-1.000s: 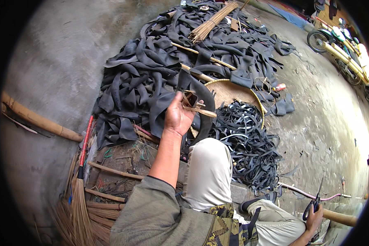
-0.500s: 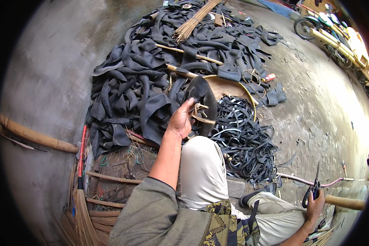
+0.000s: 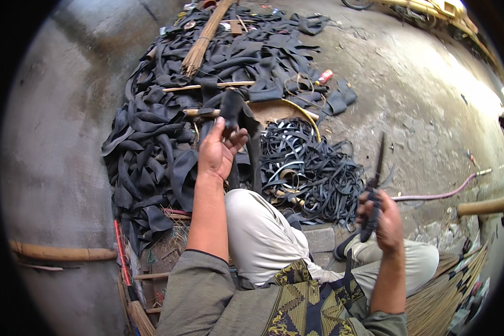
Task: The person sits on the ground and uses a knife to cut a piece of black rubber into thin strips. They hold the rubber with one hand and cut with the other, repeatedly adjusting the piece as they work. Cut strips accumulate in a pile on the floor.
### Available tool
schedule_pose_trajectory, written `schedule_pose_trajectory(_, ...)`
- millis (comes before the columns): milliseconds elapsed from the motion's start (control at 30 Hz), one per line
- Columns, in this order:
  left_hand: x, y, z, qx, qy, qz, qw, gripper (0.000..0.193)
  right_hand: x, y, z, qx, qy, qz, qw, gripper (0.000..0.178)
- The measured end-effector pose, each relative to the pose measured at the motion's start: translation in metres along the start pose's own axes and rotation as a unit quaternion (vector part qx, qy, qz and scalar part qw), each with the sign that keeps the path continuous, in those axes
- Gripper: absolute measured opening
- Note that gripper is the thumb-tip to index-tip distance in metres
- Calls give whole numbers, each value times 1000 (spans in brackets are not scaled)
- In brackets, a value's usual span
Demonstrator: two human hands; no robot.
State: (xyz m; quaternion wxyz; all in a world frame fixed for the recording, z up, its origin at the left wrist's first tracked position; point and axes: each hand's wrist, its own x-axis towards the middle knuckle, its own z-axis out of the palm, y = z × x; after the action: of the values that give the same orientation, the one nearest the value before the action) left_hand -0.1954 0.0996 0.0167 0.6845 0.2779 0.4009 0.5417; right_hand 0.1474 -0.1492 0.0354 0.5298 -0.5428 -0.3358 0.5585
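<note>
My left hand point(image 3: 217, 154) is raised over the heap, thumb against a piece of black rubber sheet point(image 3: 238, 109) with other fingers partly spread. The piece hangs folded in front of the hand, its lower part in front of my raised knee. On the right, my right hand point(image 3: 387, 224) is closed around a pair of black scissors point(image 3: 370, 215). The long blades point up and look closed together. Ahead lies a big heap of black rubber scraps point(image 3: 145, 143). Closer to my knee is a tangled pile of narrow black strips point(image 3: 313, 187), with pale curled pieces point(image 3: 290, 179) on it.
A bundle of thin sticks point(image 3: 204, 42) lies across the heap. A red bottle point(image 3: 324, 77) is at its right edge. Bamboo poles point(image 3: 67, 252) stick out at left and right. Brooms point(image 3: 448, 285) lie beside my right leg. A pink hose point(image 3: 442, 193) crosses the floor.
My right hand has risen with the scissors and come inward over my right leg. The rubber piece has turned and folded in my left hand. Pale pieces no longer show there. The view has shifted.
</note>
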Motion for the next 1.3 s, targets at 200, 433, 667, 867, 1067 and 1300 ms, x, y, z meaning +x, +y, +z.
schedule_pose_trajectory(200,-9,19,66,97,-56,65,992,38,15,16,39,76,-43,57,995,37)
schedule_pose_trajectory(433,-23,-2,148,-88,-164,63,981,39,8,8,7,102,19,37,994,37)
schedule_pose_trajectory(667,-9,-102,158,-237,-111,7,965,35,7,29,-9,143,39,57,987,40)
schedule_pose_trajectory(867,-19,-193,124,-144,95,-117,978,29,16,79,4,116,-42,159,980,43)
schedule_pose_trajectory(1067,-14,-178,103,-16,92,-28,995,19,30,102,25,87,-135,144,976,52)
schedule_pose_trajectory(1300,-16,-155,96,13,78,-12,997,17,42,99,27,122,-181,125,968,62)
